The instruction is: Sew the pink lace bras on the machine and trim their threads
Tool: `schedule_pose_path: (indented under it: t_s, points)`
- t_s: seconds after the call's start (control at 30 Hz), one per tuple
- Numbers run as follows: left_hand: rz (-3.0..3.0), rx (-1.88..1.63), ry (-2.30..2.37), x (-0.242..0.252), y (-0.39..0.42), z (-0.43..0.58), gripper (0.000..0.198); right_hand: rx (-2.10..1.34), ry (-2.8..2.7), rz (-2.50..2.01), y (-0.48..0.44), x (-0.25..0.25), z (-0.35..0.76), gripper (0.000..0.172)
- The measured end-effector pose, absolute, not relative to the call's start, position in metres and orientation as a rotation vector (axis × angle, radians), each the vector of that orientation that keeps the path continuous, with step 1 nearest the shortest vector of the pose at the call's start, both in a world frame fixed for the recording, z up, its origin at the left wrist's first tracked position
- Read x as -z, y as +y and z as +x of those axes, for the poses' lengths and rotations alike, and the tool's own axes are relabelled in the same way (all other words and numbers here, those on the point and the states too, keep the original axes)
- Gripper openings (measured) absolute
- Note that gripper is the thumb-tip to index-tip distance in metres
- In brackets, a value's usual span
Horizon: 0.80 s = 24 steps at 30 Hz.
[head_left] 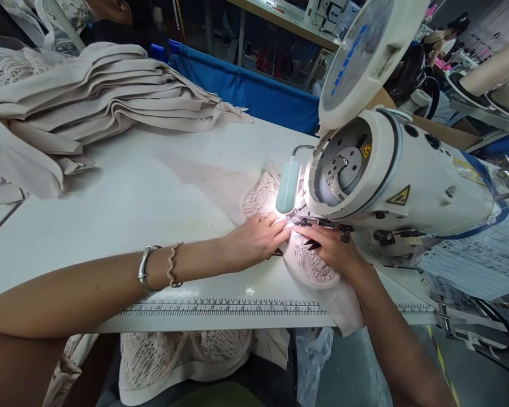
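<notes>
A white industrial sewing machine (402,181) stands at the right of the white table (123,209), its lamp (287,186) lighting the needle area. A beige lace piece (314,265) lies under the needle. My left hand (254,240) rests flat on the lace, fingers stretched toward the presser foot; it wears a ring, and two bracelets (159,268) sit on the wrist. My right hand (328,246) lies on the lace just right of the needle, fingers extended, with a small dark tool tucked beneath them.
A stack of folded beige fabric pieces (89,96) fills the table's back left. A printed ruler (224,308) runs along the front edge. More lace pieces (182,350) hang below the table at my lap. A blue bin (254,93) stands behind. Paper sheets (475,260) lie right.
</notes>
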<state>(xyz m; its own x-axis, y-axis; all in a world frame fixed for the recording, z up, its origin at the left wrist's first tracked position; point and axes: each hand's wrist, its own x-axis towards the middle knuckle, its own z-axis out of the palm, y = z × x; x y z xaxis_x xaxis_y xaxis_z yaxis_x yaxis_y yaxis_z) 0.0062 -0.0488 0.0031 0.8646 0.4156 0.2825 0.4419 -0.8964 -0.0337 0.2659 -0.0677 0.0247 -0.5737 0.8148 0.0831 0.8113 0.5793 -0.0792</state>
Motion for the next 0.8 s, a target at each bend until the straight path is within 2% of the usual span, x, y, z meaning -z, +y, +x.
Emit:
schedule_pose_path:
  t_s: [0.17, 0.5, 0.8]
  points:
    - [-2.948, 0.426, -0.698, -0.006, -0.047, 0.004, 0.041, -0.098, -2.702, -1.461, -0.071, -0.033, 0.258, 0.065]
    - [-3.032, 0.493, -0.697, -0.007, -0.026, -0.003, 0.042, -0.198, -2.651, -1.513, -0.073, -0.032, 0.249, 0.057]
    - [-3.116, 0.686, -0.726, 0.003, -0.008, -0.007, 0.034, -0.276, -2.528, -1.574, -0.075, -0.024, 0.249, 0.035]
